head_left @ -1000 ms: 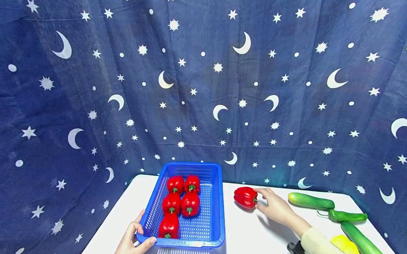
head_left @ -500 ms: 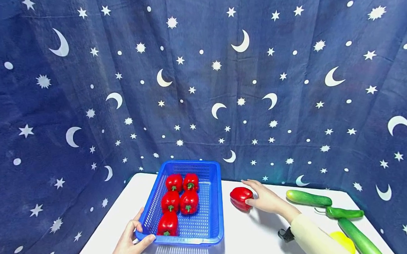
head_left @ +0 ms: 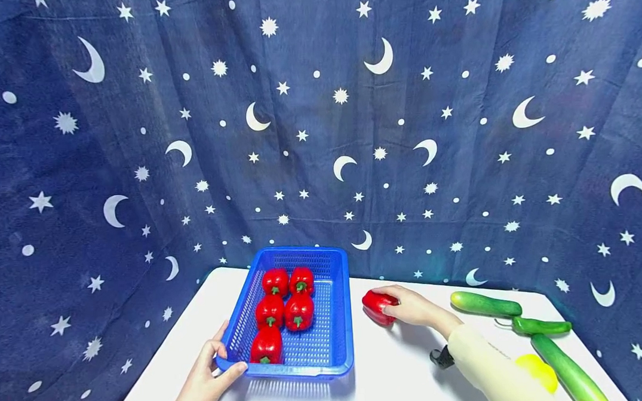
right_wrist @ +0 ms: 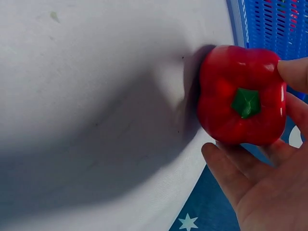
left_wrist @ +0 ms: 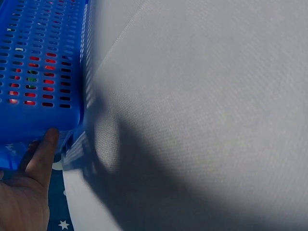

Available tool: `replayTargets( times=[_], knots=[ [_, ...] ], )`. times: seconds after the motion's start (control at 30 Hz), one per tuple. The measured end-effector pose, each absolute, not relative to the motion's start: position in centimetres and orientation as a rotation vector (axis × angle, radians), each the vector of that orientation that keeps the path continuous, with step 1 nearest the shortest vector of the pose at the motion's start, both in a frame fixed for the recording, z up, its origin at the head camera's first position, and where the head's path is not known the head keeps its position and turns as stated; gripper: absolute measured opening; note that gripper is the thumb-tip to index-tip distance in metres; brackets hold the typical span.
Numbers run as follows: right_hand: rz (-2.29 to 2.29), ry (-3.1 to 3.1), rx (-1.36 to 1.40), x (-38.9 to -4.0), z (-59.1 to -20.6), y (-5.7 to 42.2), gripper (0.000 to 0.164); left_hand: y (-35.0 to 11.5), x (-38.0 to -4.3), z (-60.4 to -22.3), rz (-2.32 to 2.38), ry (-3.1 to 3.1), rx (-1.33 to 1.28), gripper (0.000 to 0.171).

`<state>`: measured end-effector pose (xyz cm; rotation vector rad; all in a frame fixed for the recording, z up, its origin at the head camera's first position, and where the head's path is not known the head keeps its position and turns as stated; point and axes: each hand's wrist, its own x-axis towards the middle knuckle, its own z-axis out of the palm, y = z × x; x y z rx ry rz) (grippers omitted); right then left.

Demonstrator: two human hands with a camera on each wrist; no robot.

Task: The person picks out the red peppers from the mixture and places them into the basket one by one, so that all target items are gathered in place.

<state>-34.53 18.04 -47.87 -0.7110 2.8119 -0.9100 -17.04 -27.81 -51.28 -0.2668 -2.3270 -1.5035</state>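
Note:
My left hand [head_left: 202, 373] grips the near left corner of a blue plastic basket [head_left: 328, 370], thumb over the rim. Several red bell peppers [head_left: 299, 312] lie in the left and middle part of the basket, green stems toward me. To the right of the basket, my right hand [head_left: 414, 307] holds another red bell pepper [head_left: 375, 306] on the white table. In the right wrist view this red bell pepper [right_wrist: 221, 96] sits between the thumb and the fingers, its green stem facing the camera. The left wrist view has the left hand [left_wrist: 29, 202] against the basket wall [left_wrist: 43, 113].
At the right of the white table [head_left: 393, 371] lie a cucumber [head_left: 487, 304], a green chili pepper [head_left: 544, 326], another cucumber [head_left: 570, 369] and a yellow thing [head_left: 538, 370] partly behind the right sleeve. A dark blue star-patterned curtain [head_left: 298, 177] hangs behind the table.
The right hand has shifted left from the pepper's stem end, opened over it and now holds it. The pepper has turned slightly. My left hand keeps its grip on the basket.

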Motion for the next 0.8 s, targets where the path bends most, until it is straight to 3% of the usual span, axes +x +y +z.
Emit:
replayTargets(
  times=[0.8],
  knots=[
    [-0.684,2.974,-0.502,-32.7,-46.4,22.1,0.045,-28.2,-17.3,-51.4,-1.536,-2.379,-0.258,0.040]
  ],
)
